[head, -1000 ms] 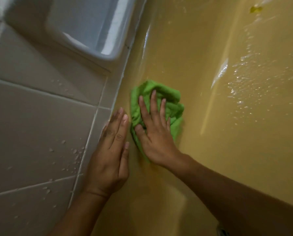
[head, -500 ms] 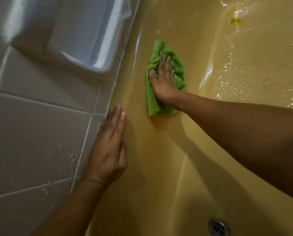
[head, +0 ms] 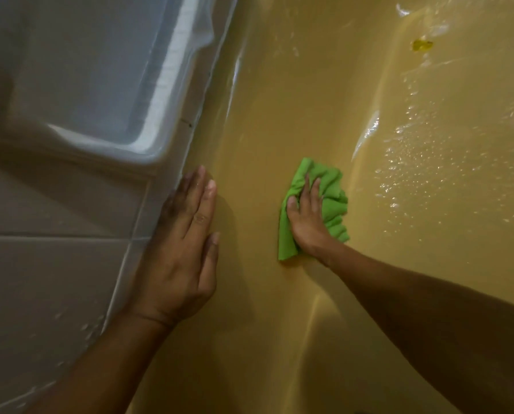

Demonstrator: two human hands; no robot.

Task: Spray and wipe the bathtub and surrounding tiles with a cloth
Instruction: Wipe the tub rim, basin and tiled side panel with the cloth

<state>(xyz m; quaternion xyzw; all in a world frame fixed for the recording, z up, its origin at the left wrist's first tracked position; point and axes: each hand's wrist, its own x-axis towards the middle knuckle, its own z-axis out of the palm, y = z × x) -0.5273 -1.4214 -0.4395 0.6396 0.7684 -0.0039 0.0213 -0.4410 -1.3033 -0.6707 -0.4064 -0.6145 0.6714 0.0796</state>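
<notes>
- We see a glossy mustard-yellow bathtub (head: 279, 100), smooth and curved, with long highlights running down its inner wall.
- A crumpled bright green cloth (head: 330, 192), soft and bunched into folds, lies against that inner wall about halfway up the view.
- The right hand (head: 308, 222) presses flat on the cloth, fingers spread and nearly straight and the thumb at the cloth's left edge. It pushes the cloth and does not clench it.
- The left hand (head: 181, 252) lies flat with straight fingers held together. It holds nothing and rests along the seam where the tub meets the wall.
- Grey-white glazed tiles (head: 55, 279) with pale grout lines fill the left side, and a few water drops sit on them low down.
- A white moulded soap recess (head: 100, 85) with rounded corners juts from the tiles at the upper left.
- Beaded water droplets (head: 429, 174) glitter on the tub to the right of the cloth.
- A small yellow-green fleck (head: 422, 45) sits well above the cloth.
- Bare yellow surface lies between the two hands, and also above and below the cloth.
</notes>
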